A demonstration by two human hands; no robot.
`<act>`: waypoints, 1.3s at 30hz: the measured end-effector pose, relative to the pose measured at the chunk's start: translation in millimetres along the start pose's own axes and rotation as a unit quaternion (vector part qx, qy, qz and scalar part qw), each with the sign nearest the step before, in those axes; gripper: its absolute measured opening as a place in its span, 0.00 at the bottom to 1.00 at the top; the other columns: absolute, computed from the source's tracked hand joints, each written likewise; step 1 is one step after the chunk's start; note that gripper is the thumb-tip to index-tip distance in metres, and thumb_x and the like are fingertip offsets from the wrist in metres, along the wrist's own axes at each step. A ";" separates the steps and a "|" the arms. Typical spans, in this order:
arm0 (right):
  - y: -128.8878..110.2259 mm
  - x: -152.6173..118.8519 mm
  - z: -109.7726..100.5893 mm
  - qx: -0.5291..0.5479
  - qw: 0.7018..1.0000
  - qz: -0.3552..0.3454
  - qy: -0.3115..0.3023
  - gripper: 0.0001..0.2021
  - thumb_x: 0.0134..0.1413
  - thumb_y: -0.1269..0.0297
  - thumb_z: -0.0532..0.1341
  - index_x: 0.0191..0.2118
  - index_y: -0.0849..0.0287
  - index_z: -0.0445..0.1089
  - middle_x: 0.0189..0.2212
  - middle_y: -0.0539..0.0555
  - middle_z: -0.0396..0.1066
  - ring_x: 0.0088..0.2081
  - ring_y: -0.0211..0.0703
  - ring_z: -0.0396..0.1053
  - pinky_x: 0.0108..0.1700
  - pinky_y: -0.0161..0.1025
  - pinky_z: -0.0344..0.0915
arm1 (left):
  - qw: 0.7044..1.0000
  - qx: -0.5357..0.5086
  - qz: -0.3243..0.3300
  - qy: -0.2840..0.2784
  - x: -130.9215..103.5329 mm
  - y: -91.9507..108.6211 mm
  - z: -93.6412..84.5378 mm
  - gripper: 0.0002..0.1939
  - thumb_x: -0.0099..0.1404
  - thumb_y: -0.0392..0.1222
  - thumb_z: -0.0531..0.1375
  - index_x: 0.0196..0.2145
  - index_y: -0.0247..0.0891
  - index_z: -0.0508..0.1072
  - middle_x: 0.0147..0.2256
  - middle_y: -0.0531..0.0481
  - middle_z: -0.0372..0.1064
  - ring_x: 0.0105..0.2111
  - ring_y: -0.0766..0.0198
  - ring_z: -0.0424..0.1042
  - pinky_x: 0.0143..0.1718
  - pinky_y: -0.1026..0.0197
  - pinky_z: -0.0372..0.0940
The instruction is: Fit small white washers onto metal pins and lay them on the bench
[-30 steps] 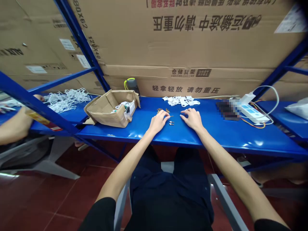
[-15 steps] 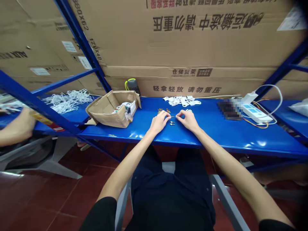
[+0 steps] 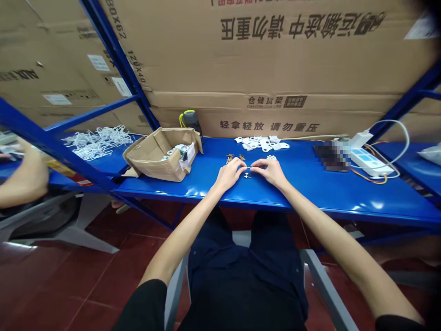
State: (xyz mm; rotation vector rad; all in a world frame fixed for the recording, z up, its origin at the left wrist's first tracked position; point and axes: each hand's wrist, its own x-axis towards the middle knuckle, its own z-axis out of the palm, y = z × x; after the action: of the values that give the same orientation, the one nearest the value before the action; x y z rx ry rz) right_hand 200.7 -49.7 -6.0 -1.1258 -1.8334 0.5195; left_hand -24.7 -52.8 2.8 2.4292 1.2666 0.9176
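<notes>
My left hand (image 3: 230, 175) is pinched on a thin metal pin (image 3: 248, 167) that points towards the right. Facing it, my right hand (image 3: 270, 172) has thumb and fingertips pressed together at the pin's other end; whatever is between them is too small to make out. Just below the fingertips, a couple of small pins with white pieces on them (image 3: 247, 175) lie on the blue table (image 3: 310, 188). Brass-coloured pins (image 3: 242, 157) lie in small piles beyond my left hand. Small white round pieces (image 3: 272, 157) are heaped behind my right hand.
White plastic parts (image 3: 263, 143) lie at the back. To the left stands an open cardboard box (image 3: 155, 168) with a dark bottle (image 3: 191, 121) behind it. A power strip (image 3: 370, 162) with cables is at right. Another person's arm (image 3: 27, 179) is beyond the blue frame at far left.
My right hand has moved left, and its fingertips now meet the end of the pin held in my left hand. The view has shifted slightly.
</notes>
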 end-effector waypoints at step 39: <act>-5.1 -4.7 1.5 -0.063 0.996 -0.058 0.021 0.21 0.65 0.39 0.64 0.37 0.51 0.81 0.36 0.56 0.83 0.35 0.52 0.77 0.43 0.50 0.73 | 1.000 -0.019 0.006 0.020 -2.5 0.2 0.8 0.11 0.80 0.48 0.57 0.47 0.44 0.79 0.51 0.50 0.77 0.47 0.61 0.76 0.48 0.62 0.68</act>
State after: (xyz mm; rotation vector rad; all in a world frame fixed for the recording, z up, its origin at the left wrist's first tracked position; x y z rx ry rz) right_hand 197.8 -56.1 -5.3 -1.0970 -1.9034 0.3128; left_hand -25.2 -54.9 1.2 2.4024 1.2375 0.9907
